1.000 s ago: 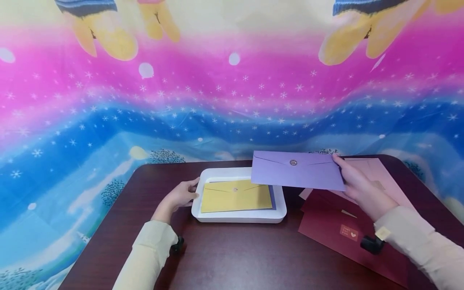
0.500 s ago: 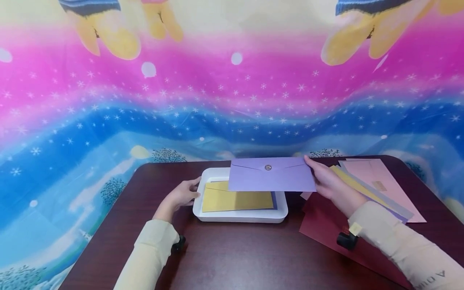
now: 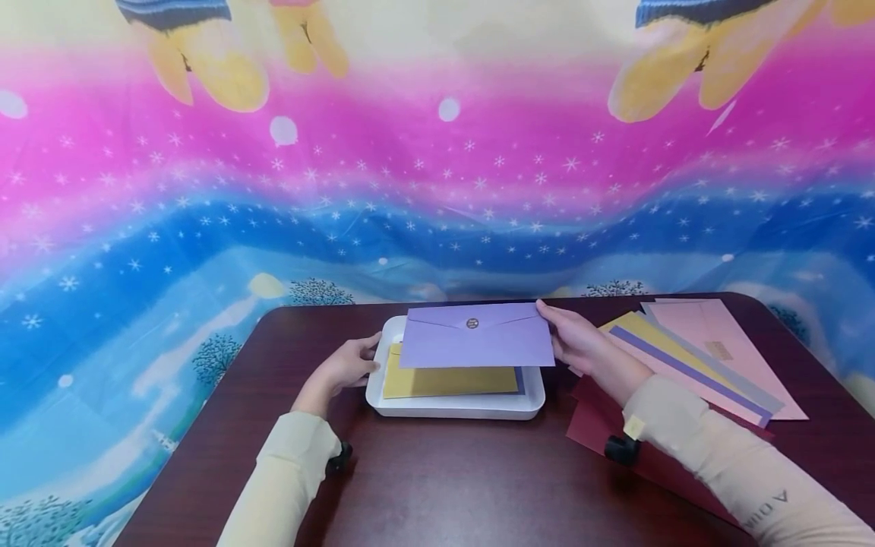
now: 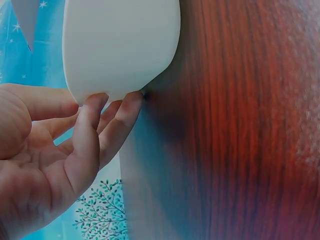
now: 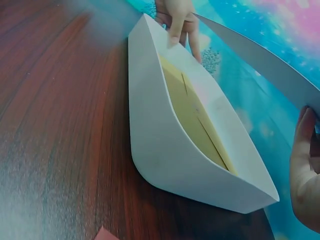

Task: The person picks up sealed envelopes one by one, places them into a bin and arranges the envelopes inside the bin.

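Observation:
Over the white tray, a purple envelope with a round seal is held up by my right hand, which pinches its right edge. Only a thin grey-looking strip of that envelope shows in the right wrist view. My left hand grips the tray's left end, its fingertips against the end wall in the left wrist view. Inside the tray lies a yellow envelope, partly covered from above by the purple one. A darker bluish edge peeks out beneath it on the right.
Right of the tray, fanned-out envelopes lie on the dark wooden table: pink, grey, yellow, purple, and dark red ones nearer the front, partly hidden by my right arm. A printed snowy backdrop hangs behind the table.
My right hand has carried the purple envelope leftward and slightly lower, from the tray's right side to above it. More of the fanned envelopes now show. My left hand has stayed at the tray.

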`<control>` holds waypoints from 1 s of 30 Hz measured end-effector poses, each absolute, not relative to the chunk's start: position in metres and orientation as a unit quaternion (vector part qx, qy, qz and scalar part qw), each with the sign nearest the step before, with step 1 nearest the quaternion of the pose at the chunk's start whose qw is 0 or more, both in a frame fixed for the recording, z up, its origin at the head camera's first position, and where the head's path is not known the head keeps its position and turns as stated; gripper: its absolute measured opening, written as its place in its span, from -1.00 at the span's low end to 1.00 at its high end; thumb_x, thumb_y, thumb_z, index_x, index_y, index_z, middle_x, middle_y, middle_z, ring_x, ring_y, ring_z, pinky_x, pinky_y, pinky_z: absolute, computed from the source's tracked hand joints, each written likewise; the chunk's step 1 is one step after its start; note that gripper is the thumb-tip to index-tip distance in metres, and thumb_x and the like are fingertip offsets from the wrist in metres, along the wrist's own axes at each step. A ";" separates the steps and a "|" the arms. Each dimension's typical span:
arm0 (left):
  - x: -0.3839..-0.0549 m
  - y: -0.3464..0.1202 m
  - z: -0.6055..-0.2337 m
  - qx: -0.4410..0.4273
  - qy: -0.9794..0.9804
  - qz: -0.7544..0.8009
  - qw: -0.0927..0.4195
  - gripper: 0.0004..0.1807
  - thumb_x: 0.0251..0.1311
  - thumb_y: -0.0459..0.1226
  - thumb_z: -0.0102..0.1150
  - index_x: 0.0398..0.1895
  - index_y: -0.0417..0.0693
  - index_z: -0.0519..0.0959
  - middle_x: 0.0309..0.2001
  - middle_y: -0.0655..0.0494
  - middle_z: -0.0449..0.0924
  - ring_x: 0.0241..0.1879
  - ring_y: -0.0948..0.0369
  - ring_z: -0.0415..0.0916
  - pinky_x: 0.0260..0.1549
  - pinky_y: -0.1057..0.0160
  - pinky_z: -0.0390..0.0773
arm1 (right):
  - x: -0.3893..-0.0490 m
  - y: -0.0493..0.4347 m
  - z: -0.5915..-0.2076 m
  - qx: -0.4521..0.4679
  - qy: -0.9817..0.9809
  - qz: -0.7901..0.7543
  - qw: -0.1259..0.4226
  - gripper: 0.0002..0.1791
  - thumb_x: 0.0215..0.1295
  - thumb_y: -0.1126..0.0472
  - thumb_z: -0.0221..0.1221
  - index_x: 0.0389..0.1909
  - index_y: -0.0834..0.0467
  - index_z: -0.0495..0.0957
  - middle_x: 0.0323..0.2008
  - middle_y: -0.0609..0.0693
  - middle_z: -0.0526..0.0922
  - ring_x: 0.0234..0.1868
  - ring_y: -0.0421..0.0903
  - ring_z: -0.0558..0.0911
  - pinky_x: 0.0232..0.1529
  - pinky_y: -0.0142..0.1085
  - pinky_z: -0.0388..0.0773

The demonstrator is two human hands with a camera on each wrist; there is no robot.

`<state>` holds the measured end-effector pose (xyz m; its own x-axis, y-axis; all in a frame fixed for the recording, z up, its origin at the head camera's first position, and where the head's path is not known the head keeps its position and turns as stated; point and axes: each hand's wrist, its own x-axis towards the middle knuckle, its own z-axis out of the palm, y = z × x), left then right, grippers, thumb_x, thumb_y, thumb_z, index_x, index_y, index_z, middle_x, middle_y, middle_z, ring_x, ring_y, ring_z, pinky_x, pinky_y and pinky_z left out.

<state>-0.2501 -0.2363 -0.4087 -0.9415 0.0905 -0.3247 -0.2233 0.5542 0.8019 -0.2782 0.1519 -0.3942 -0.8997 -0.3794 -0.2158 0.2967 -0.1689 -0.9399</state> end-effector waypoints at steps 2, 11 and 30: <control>-0.250 -0.237 -0.409 -0.037 0.867 0.468 0.166 -0.25 0.45 -0.53 0.03 0.64 -0.15 0.06 0.27 -0.35 0.46 0.15 -0.04 0.54 -0.03 0.03 0.67 | -0.279 0.147 -0.395 -0.030 0.607 -0.762 0.224 -0.34 0.69 -0.01 -0.20 0.56 0.34 0.00 -0.16 -0.15 0.62 -0.16 -0.31 0.64 -0.12 -0.38 0.63; -0.253 -0.238 -0.411 -0.044 0.869 0.464 0.167 -0.25 0.45 -0.51 0.05 0.64 -0.11 0.07 0.27 -0.32 0.48 0.14 -0.02 0.56 -0.04 0.04 0.68 | -0.279 0.133 -0.401 -0.047 0.629 -0.736 0.246 -0.27 0.71 0.02 -0.21 0.61 0.39 -0.17 -0.13 -0.13 0.62 -0.14 -0.32 0.66 -0.10 -0.39 0.64; -0.250 -0.237 -0.409 -0.056 0.863 0.474 0.168 -0.25 0.45 -0.51 0.04 0.64 -0.09 0.07 0.30 -0.34 0.44 0.19 -0.07 0.53 0.02 -0.01 0.65 | -0.282 0.120 -0.407 -0.065 0.643 -0.721 0.250 -0.46 0.72 0.13 -0.27 0.46 0.45 0.14 -0.16 -0.03 0.65 -0.13 -0.22 0.66 -0.08 -0.34 0.63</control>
